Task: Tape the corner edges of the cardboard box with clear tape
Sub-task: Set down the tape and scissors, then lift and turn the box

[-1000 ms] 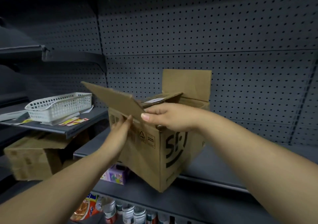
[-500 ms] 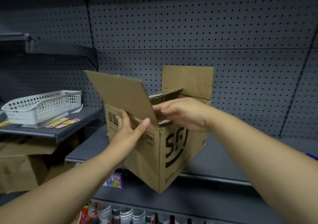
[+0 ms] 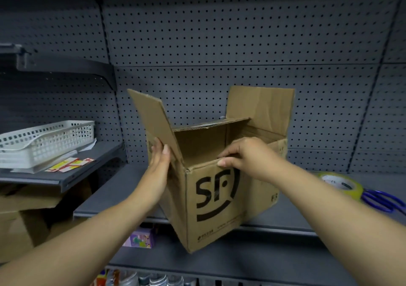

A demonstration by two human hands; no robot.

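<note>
A brown cardboard box (image 3: 215, 200) with a black "SF" logo stands on the grey shelf (image 3: 109, 197), one corner hanging over the front edge. Its top is open, with the left flap (image 3: 153, 120) and the far flap standing up. My left hand (image 3: 159, 164) lies flat against the box's left side at the base of the left flap. My right hand (image 3: 243, 156) pinches the near right top rim, thumb outside and fingers inside. A roll of clear tape (image 3: 340, 184) lies on the shelf to the right, next to blue-handled scissors (image 3: 382, 200).
A white plastic basket (image 3: 44, 142) and red-yellow labels (image 3: 70, 164) sit on a higher shelf at left. Cardboard boxes (image 3: 22, 215) stand below it. Small goods line the lowest shelf (image 3: 140, 239). A pegboard wall closes the back.
The left flap has swung from leaning over the opening to standing upright. My right hand has moved from on top of the flaps to the near rim, and the box's inside now shows.
</note>
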